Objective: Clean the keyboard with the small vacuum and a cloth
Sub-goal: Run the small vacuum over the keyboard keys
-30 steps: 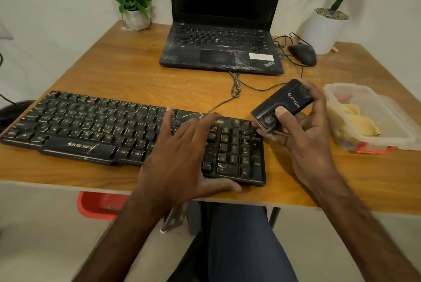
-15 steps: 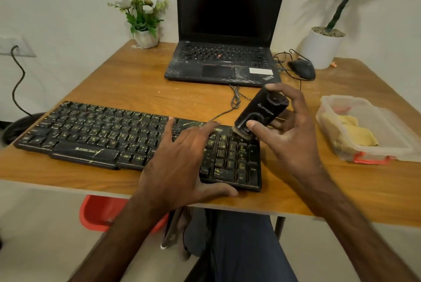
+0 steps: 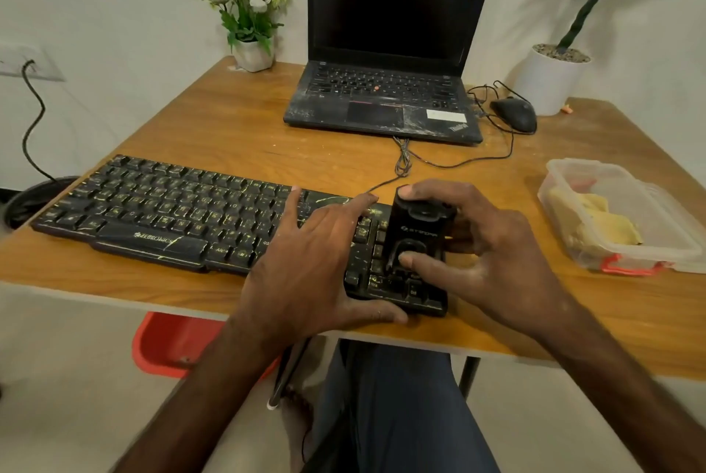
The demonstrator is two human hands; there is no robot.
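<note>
The right hand (image 3: 489, 254) grips the small black handheld vacuum (image 3: 416, 239), standing it upright on the number pad of the long black keyboard (image 3: 172, 220). The left hand (image 3: 321, 266) lies just beside it, fingers spread flat, pressing the keys.

The left hand (image 3: 313, 266) lies flat on the keyboard (image 3: 172, 216), fingers spread. The right hand (image 3: 485, 247) grips the vacuum (image 3: 414, 235) upright over the number pad, thumb on its front. Behind on the table (image 3: 237, 128) stand a laptop (image 3: 386, 52), mouse (image 3: 514, 114) and box (image 3: 619, 216).
</note>
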